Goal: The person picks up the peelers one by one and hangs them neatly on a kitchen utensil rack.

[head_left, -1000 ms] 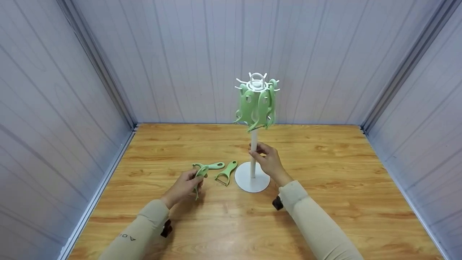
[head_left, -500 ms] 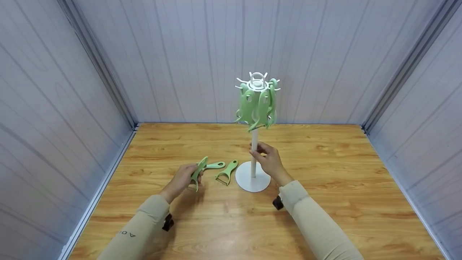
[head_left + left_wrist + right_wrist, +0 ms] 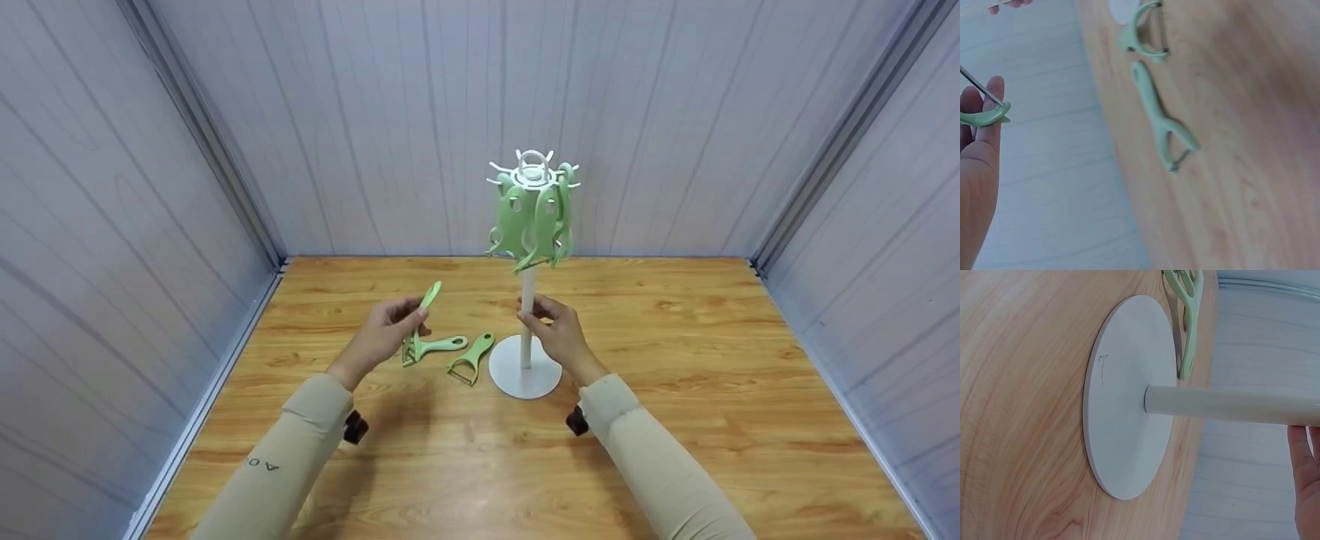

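My left hand [image 3: 381, 331] pinches a green Y-shaped peeler [image 3: 430, 295] by its handle, raised over the table with the handle end pointing up. In the left wrist view its blade end [image 3: 985, 117] shows beside my fingers. My right hand [image 3: 561, 334] grips the white pole [image 3: 528, 288] of an upright hook stand, thumb in front and fingers partly hidden behind. Several green peelers [image 3: 513, 229] hang from the hooks at the stand's top. Between my hands, a paler peeler [image 3: 447, 344] and a green peeler [image 3: 480, 348] lie on the table.
The stand's round white base [image 3: 516, 384] rests flat on the wooden table [image 3: 675, 360]. Some hooks [image 3: 498, 166] at the top left carry no peeler. Pale panelled walls [image 3: 375, 135] enclose the back and both sides.
My left hand has lifted its peeler up and away from me, and the peeler has turned more upright. My right hand stays on the pole; the stand keeps its place.
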A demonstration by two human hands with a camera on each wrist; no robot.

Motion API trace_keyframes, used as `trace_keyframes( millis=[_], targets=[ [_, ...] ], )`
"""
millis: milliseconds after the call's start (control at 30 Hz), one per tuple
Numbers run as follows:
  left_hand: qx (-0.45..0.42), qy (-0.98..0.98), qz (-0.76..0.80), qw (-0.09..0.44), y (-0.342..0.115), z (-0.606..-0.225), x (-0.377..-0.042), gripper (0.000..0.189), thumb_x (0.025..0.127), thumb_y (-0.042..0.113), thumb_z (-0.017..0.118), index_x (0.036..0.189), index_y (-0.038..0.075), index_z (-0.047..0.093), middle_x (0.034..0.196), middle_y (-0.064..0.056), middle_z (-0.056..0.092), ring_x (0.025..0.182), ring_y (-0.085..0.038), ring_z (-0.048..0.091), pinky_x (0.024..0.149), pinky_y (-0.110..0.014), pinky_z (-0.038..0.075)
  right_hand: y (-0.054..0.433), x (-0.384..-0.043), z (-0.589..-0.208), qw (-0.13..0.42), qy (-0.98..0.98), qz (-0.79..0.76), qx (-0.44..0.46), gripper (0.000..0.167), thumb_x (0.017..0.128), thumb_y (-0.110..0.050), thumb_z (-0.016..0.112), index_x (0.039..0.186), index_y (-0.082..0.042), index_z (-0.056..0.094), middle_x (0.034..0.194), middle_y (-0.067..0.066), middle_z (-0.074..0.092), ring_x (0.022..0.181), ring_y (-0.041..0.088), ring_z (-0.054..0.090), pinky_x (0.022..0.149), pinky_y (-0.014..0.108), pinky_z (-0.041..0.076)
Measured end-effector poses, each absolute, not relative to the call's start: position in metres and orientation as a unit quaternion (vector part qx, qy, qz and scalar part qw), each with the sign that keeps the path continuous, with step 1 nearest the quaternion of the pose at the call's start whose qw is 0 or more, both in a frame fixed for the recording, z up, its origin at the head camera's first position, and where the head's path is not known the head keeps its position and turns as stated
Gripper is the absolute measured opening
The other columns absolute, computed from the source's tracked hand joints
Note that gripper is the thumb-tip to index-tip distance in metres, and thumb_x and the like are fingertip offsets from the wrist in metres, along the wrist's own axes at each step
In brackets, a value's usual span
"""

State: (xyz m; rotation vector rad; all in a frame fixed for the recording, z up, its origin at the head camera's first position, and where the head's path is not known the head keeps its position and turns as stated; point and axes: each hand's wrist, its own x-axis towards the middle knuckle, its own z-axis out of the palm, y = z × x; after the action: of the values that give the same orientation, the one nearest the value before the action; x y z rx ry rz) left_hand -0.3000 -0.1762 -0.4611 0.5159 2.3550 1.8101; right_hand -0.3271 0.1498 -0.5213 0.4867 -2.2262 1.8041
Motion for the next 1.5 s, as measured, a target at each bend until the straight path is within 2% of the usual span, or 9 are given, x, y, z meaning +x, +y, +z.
trace_keyframes(
  millis=[167, 267, 333, 433, 967, 1133, 1333, 1433, 1500],
  targets=[
    [0.199, 0.773, 0.602, 0.013, -0.169, -0.436, -0.306, 0.041, 0.113, 0.010, 0.057, 0.148, -0.011, 0.057, 0.119, -0.015, 0.068, 0.104, -0.017, 0.069, 0.101, -0.037, 0.062, 0.149, -0.326, -0.521, 0.118, -0.769, 0.607, 0.164, 0.021, 0.102, -0.006, 0.075, 0.121, 0.002, 0.079, 0.103, 0.021, 0.078, 0.087, 0.011, 0.067, 0.078, 0.019, 0.058],
    [0.214, 0.786, 0.580, -0.035, -0.163, -0.422, -0.307, 0.037, 0.111, 0.007, 0.060, 0.144, -0.011, 0.062, 0.110, -0.012, 0.070, 0.092, -0.011, 0.065, 0.085, -0.027, 0.061, 0.150, -0.326, -0.522, 0.115, -0.774, 0.600, 0.166, 0.021, 0.103, -0.009, 0.075, 0.121, 0.001, 0.079, 0.102, 0.020, 0.078, 0.089, 0.012, 0.067, 0.078, 0.019, 0.059],
    [0.218, 0.797, 0.560, -0.062, -0.160, -0.414, -0.307, 0.036, 0.111, 0.008, 0.062, 0.142, -0.009, 0.065, 0.104, -0.009, 0.069, 0.084, -0.010, 0.060, 0.074, -0.023, 0.053, 0.151, -0.326, -0.522, 0.114, -0.776, 0.597, 0.167, 0.021, 0.103, -0.010, 0.075, 0.121, 0.001, 0.079, 0.102, 0.019, 0.078, 0.089, 0.013, 0.067, 0.079, 0.020, 0.059],
    [0.222, 0.801, 0.549, -0.086, -0.155, -0.404, -0.307, 0.035, 0.109, 0.008, 0.065, 0.140, -0.008, 0.067, 0.101, -0.008, 0.067, 0.078, -0.009, 0.056, 0.069, -0.021, 0.046, 0.151, -0.326, -0.523, 0.119, -0.777, 0.595, 0.165, 0.020, 0.103, -0.009, 0.075, 0.120, 0.001, 0.079, 0.102, 0.019, 0.078, 0.089, 0.012, 0.067, 0.078, 0.019, 0.058],
    [0.233, 0.805, 0.520, -0.164, -0.135, -0.348, -0.314, 0.035, 0.100, 0.007, 0.078, 0.132, -0.007, 0.072, 0.103, -0.018, 0.074, 0.080, -0.006, 0.062, 0.073, -0.017, 0.052, 0.150, -0.328, -0.522, 0.125, -0.766, 0.609, 0.164, 0.019, 0.102, -0.009, 0.076, 0.119, -0.001, 0.080, 0.101, 0.019, 0.078, 0.086, 0.009, 0.066, 0.075, 0.019, 0.058],
    [0.246, 0.795, 0.514, -0.209, -0.126, -0.331, -0.318, 0.030, 0.098, 0.007, 0.081, 0.125, -0.006, 0.076, 0.104, -0.020, 0.077, 0.080, -0.005, 0.063, 0.073, -0.015, 0.053, 0.150, -0.328, -0.522, 0.134, -0.764, 0.610, 0.162, 0.019, 0.101, -0.005, 0.076, 0.119, -0.001, 0.080, 0.101, 0.021, 0.079, 0.086, 0.007, 0.066, 0.075, 0.018, 0.056],
    [0.255, 0.791, 0.482, -0.277, -0.118, -0.317, -0.325, 0.025, 0.096, 0.009, 0.084, 0.118, -0.003, 0.081, 0.103, -0.018, 0.080, 0.082, -0.012, 0.071, 0.074, -0.012, 0.056, 0.145, -0.330, -0.526, 0.148, -0.763, 0.611, 0.150, 0.022, 0.099, 0.002, 0.075, 0.121, 0.005, 0.078, 0.108, 0.030, 0.077, 0.084, 0.005, 0.064, 0.073, 0.014, 0.054],
    [0.254, 0.790, 0.476, -0.292, -0.113, -0.312, -0.329, 0.024, 0.097, 0.011, 0.084, 0.117, -0.001, 0.082, 0.103, -0.017, 0.081, 0.082, -0.017, 0.073, 0.072, -0.012, 0.055, 0.145, -0.330, -0.528, 0.151, -0.763, 0.611, 0.149, 0.022, 0.099, 0.002, 0.075, 0.120, 0.006, 0.078, 0.106, 0.030, 0.077, 0.084, 0.006, 0.064, 0.073, 0.014, 0.054],
    [0.254, 0.788, 0.477, -0.295, -0.110, -0.310, -0.332, 0.023, 0.097, 0.012, 0.083, 0.117, -0.001, 0.082, 0.104, -0.018, 0.082, 0.081, -0.016, 0.073, 0.070, -0.012, 0.054, 0.144, -0.329, -0.528, 0.150, -0.763, 0.611, 0.150, 0.021, 0.099, 0.001, 0.075, 0.120, 0.005, 0.078, 0.105, 0.028, 0.078, 0.084, 0.007, 0.065, 0.073, 0.014, 0.055]
  ],
)
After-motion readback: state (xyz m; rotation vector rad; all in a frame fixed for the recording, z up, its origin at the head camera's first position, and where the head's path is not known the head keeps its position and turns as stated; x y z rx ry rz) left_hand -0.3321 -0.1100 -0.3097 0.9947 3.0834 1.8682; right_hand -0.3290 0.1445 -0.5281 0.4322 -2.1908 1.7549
